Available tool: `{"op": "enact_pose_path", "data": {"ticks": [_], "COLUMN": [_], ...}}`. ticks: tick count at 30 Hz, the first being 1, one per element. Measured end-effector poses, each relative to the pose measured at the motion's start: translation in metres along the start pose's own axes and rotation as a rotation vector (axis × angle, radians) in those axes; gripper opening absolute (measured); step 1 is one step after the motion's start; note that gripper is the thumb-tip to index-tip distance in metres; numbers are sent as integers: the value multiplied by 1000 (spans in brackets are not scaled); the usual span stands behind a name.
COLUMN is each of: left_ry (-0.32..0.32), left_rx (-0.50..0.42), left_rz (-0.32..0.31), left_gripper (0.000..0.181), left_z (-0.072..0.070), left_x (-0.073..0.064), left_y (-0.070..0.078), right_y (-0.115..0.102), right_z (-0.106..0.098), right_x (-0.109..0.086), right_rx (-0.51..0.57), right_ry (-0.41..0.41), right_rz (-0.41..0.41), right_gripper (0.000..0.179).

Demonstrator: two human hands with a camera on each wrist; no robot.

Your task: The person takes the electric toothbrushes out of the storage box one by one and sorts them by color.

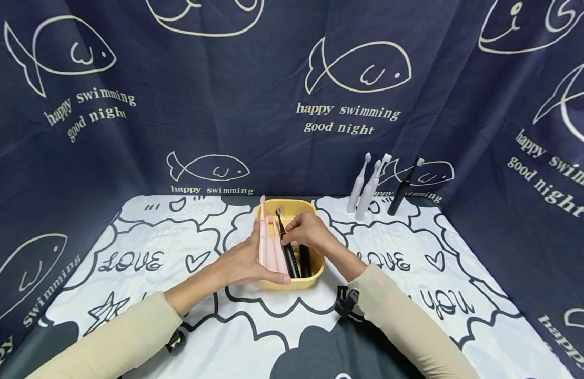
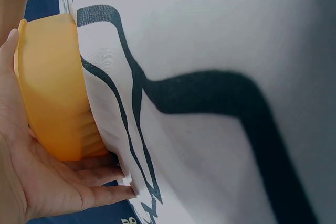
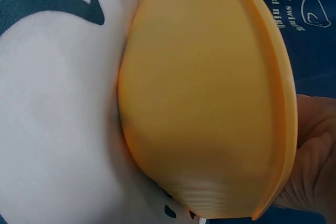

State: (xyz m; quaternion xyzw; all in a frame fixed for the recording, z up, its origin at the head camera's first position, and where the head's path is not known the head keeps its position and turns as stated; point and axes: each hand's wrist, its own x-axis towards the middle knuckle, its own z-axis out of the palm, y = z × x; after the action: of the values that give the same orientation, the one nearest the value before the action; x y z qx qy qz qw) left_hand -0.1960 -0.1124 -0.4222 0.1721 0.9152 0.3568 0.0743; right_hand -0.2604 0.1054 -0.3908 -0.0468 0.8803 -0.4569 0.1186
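A yellow plastic bin [image 1: 292,285] stands on the table, with pink electric toothbrushes [image 1: 268,250] leaning along its left side. My left hand [image 1: 247,260] grips the bin's left side, thumb along the front rim; the left wrist view shows its fingers around the yellow wall. Inside the bin, my right hand [image 1: 303,230] pinches a black electric toothbrush [image 1: 290,261] below its neck, head up and tilted left. Another black toothbrush [image 1: 304,260] is to its right, its upper part hidden under the right hand. In the right wrist view the bin wall hides the right fingers.
At the back right, white electric toothbrushes [image 1: 366,197] stand upright beside a black one [image 1: 402,195]. A white cloth [image 1: 169,284] with black drawings covers the table. Dark blue fish-print curtains [image 1: 273,105] hang behind and at both sides.
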Motion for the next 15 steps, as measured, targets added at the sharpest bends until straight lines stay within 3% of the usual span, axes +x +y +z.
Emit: {"op": "enact_pose_path", "data": {"ticks": [7, 15], "left_ry": [-9, 3], "left_rx": [-6, -12], "left_rz": [-11, 8], "left_gripper": [175, 174], "left_z": [-1, -1], "left_x": [-1, 0], "left_y": [2, 1], "right_y": [1, 2], "right_z": [-6, -11], "right_x": [-1, -1], "right_rx": [263, 378], "right_ry": [-76, -69], "right_rz": [-9, -12], "right_gripper": [31, 36]}}
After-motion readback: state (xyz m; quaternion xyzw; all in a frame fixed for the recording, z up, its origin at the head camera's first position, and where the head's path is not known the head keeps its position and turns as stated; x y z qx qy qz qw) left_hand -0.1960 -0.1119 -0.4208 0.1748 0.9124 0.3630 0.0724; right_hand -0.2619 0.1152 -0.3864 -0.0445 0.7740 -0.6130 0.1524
